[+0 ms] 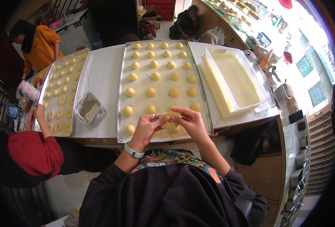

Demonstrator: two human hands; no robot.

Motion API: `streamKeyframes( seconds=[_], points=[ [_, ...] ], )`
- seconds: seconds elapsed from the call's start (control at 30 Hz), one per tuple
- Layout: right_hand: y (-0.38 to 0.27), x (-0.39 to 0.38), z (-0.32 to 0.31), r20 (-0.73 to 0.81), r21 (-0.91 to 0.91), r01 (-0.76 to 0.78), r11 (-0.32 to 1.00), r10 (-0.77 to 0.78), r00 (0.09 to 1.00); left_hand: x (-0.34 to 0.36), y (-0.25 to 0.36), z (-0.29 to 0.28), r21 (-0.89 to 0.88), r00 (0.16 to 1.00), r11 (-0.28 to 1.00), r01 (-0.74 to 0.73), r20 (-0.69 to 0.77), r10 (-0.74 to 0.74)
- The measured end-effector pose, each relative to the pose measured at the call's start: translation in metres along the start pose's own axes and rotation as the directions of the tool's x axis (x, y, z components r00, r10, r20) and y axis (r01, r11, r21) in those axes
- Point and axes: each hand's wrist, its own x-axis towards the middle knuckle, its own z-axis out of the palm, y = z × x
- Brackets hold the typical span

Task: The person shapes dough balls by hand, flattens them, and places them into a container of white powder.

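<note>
My left hand [150,126] and my right hand [188,121] meet over the near part of a large middle tray [158,102], both closed on a piece of pale yellow dough [171,115] with fingers and thumbs pressed into it. Rows of round yellow dough balls [150,92] cover that tray, several lying just beyond and under my hands. A watch band is on my left wrist.
Left are a square container [88,108] and a tray [74,55] of rings and balls, with a co-worker in red [35,155] handling it and another in orange [42,45]. Right is a plastic tub [233,79]. A person [184,24] crouches beyond the table.
</note>
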Motion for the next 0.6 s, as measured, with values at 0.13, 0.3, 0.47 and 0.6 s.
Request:
streamKeyframes(
  seconds=[0.13, 0.3, 0.47, 0.6],
  points=[
    [-0.006, 0.000, -0.002, 0.081, -0.097, -0.004, 0.995, 0.012, 0.997, 0.006, 0.001, -0.007, 0.134, 0.997, 0.991, 0.025, -0.074, -0.015],
    [-0.006, 0.004, -0.006, 0.099, -0.041, 0.011, 0.999, -0.007, 0.995, 0.006, 0.006, -0.001, 0.087, 0.996, 0.994, 0.063, 0.061, -0.069],
    [-0.007, -0.003, -0.013, 0.057, -0.116, -0.021, 0.993, 0.028, 0.998, 0.013, -0.003, 0.000, 0.040, 0.999, 0.998, 0.038, 0.025, -0.039],
    [-0.010, -0.004, -0.021, 0.020, -0.003, -0.036, 0.999, 0.036, 0.999, 0.021, -0.003, 0.010, 0.081, 0.989, 0.995, 0.066, 0.123, -0.076]
  ],
)
